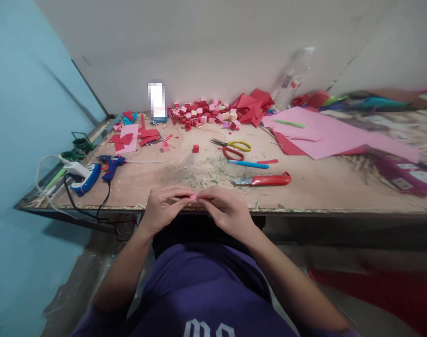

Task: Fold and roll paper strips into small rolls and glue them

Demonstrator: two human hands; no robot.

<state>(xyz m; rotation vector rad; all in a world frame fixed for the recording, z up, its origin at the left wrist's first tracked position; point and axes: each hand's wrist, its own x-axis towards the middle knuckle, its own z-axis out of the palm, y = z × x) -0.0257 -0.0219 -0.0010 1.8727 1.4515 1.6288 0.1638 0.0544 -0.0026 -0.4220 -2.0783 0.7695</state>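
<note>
My left hand [166,206] and my right hand [225,210] meet at the near edge of the wooden table [325,187]. Both pinch a small pink paper piece [194,197] between their fingertips. Just beyond the hands lies a red-handled utility knife [267,179]. Further back are scissors [234,149] with yellow and red handles and a blue pen [248,164]. A pile of small red and pink paper cubes [202,113] sits at the back of the table.
A blue glue gun [110,164] and a white-blue tool [85,177] with cords lie at the left. Large pink and red sheets [325,133] cover the right. A clear plastic bottle [292,77] leans on the wall. Single cubes [165,146] and paper scraps are scattered.
</note>
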